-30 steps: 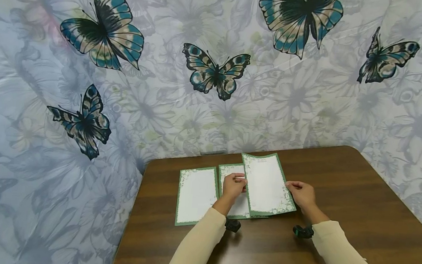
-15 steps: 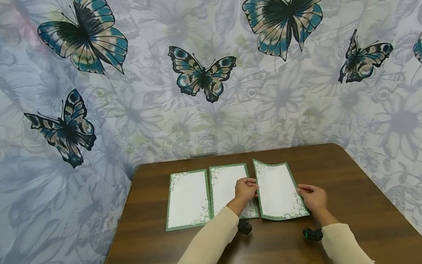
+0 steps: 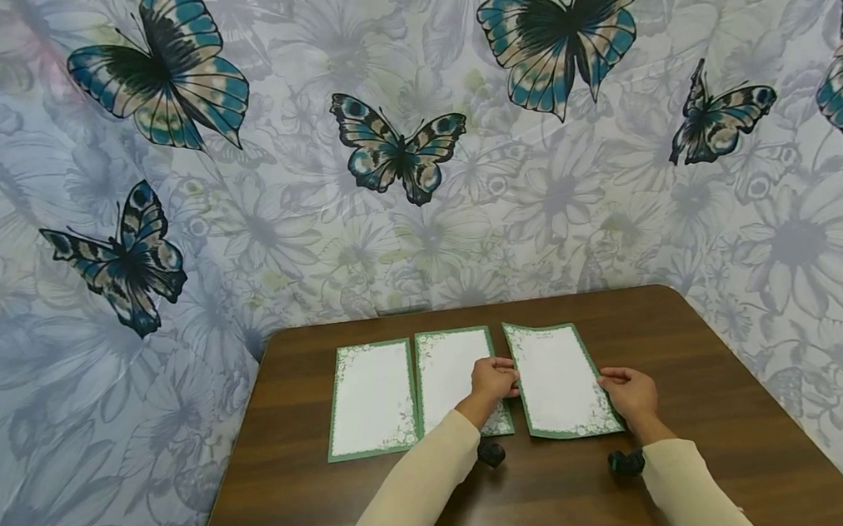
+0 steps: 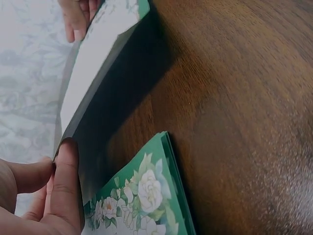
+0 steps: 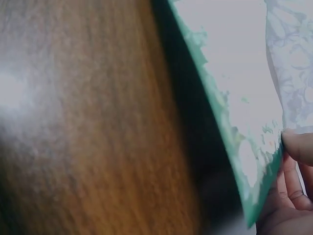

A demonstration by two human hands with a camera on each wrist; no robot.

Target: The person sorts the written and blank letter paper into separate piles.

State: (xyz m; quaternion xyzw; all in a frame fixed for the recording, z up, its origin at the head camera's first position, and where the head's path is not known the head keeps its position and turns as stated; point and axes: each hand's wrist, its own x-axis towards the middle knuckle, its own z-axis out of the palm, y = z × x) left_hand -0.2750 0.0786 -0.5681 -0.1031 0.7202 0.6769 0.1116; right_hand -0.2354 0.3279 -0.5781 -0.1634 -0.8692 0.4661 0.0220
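Note:
A white sheet of paper (image 3: 560, 380) with a green floral border is held between both hands in the head view. My left hand (image 3: 492, 384) pinches its left edge and my right hand (image 3: 631, 398) pinches its right edge. In the left wrist view the sheet (image 4: 90, 68) is raised off the table and casts a dark shadow. Left of it lies a middle pile of matching sheets (image 3: 450, 364), partly hidden by my left hand and forearm. The right wrist view shows the thumb (image 5: 298, 147) on the sheet's edge near a corner.
Another matching bordered sheet (image 3: 373, 401) lies at the far left, beside the middle one. All are on a brown wooden table (image 3: 550, 508). Behind it rises a wall covering (image 3: 276, 200) with printed butterflies and flowers.
Both hands have carried the sheet to the right, off the middle sheet it overlapped, and it now sits lower and flatter. Over the last half second it has shifted only slightly.

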